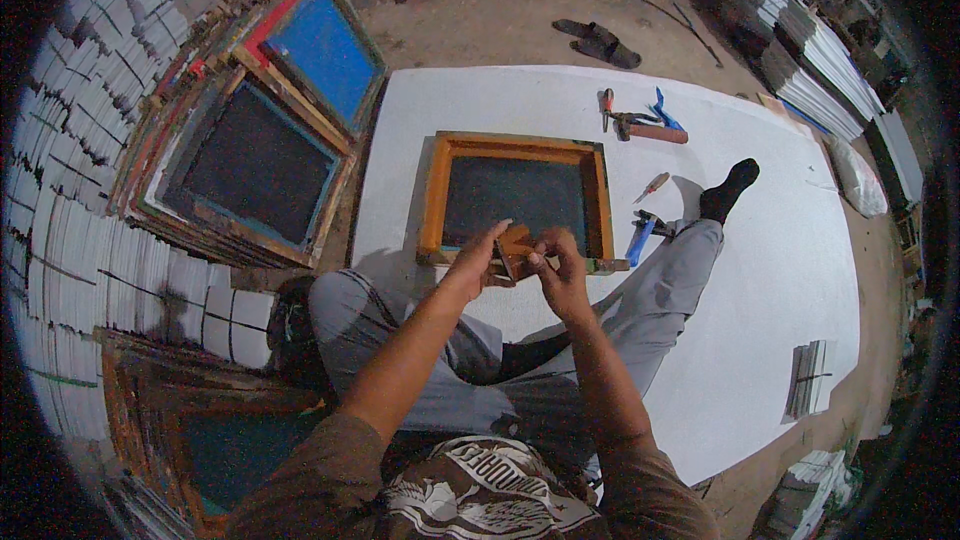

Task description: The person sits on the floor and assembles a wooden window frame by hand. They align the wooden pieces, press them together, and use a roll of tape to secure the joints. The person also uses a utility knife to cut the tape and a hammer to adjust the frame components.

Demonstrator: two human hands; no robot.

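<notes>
I sit with a wooden-rimmed screen frame [520, 143] lying in front of me, dark mesh inside its orange-brown border. Over its near edge, my left hand [482, 258] grips a small orange-brown, box-like piece [516, 248] whose kind I cannot make out. The fingers of my right hand [562, 270] are pinched against that piece's right side. Just right of the frame lies a blue-handled tool [641, 240], partly beside my leg. A small screwdriver [655, 185] rests a little beyond it.
A white sheet [760, 290] covers the floor under me. Farther off lie a red-handled screwdriver [606, 108], a blue-handled tool [664, 110] and a brown cylinder [657, 133]. Screens [260, 162] lean at left beside stacked white bundles [90, 250]. Sandals [597, 43] lie beyond the sheet.
</notes>
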